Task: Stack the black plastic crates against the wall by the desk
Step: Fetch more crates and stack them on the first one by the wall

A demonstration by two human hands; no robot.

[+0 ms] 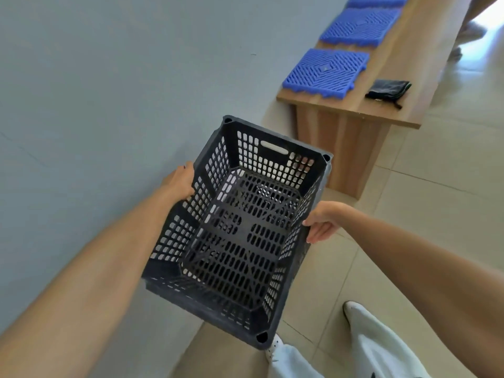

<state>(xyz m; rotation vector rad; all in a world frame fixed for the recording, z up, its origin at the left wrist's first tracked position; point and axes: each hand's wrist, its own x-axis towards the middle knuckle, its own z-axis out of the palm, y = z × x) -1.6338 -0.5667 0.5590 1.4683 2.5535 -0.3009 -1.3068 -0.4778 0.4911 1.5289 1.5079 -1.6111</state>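
Observation:
An empty black plastic crate (237,233) with perforated walls and floor fills the middle of the head view, held above the tiled floor close to the grey wall (109,91). My left hand (181,182) grips its left long side near the rim. My right hand (323,222) grips the right long side. The crate's far short end, with a handle slot, points toward the end panel of the wooden desk (341,148). No other crate is visible.
The wooden desk runs along the wall to the upper right, with blue grid tiles (326,73) and a black pouch (387,90) on top. Beige floor tiles (436,186) spread to the right. My white-trousered legs and shoe (354,309) are below the crate. A person's feet show at top right.

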